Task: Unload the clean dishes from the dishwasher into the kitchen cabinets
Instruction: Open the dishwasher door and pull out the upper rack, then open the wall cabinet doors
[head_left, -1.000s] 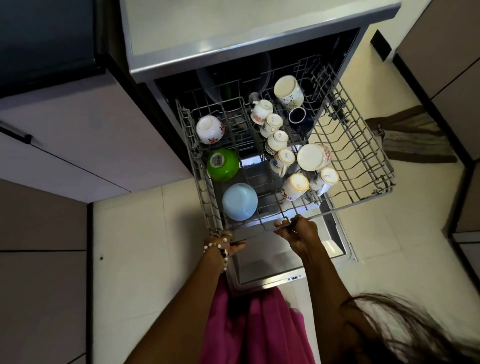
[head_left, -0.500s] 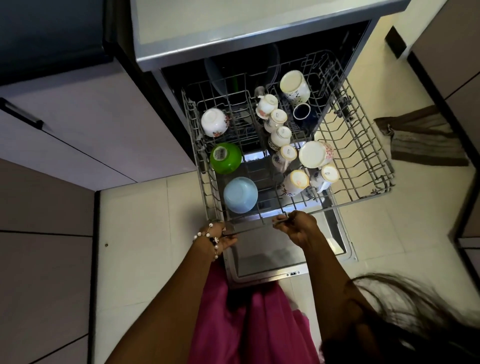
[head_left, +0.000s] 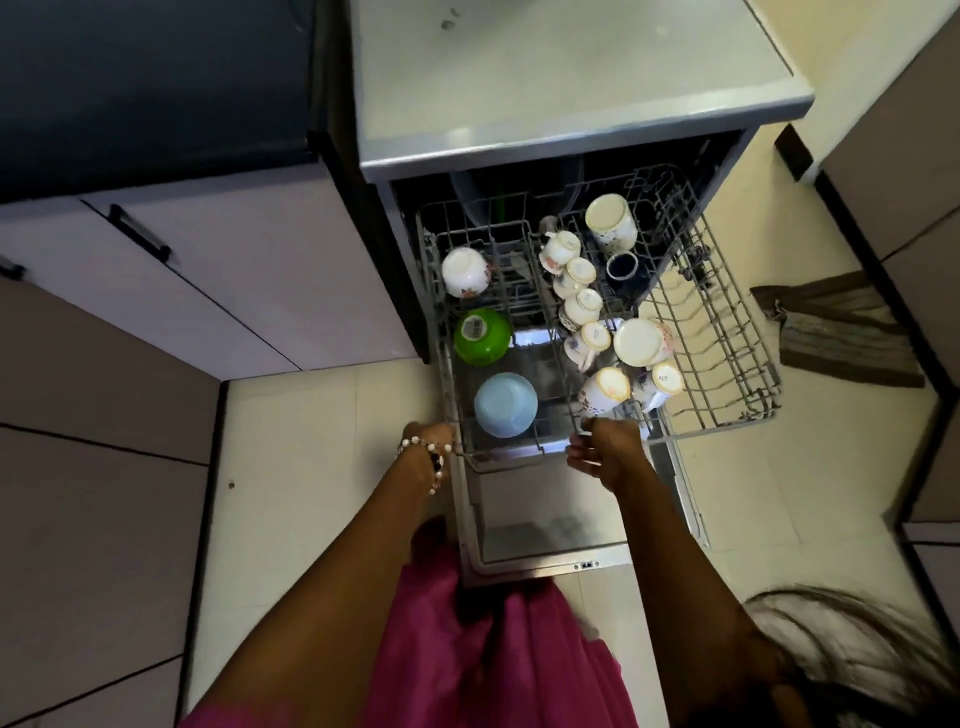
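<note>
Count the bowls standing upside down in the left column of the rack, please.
3: white bowl at the back, green bowl in the middle, blue bowl nearest the front.

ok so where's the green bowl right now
In the head view the green bowl sits upside down on the left side of the pulled-out rack, between the white floral bowl behind it and the light blue bowl in front.
</note>
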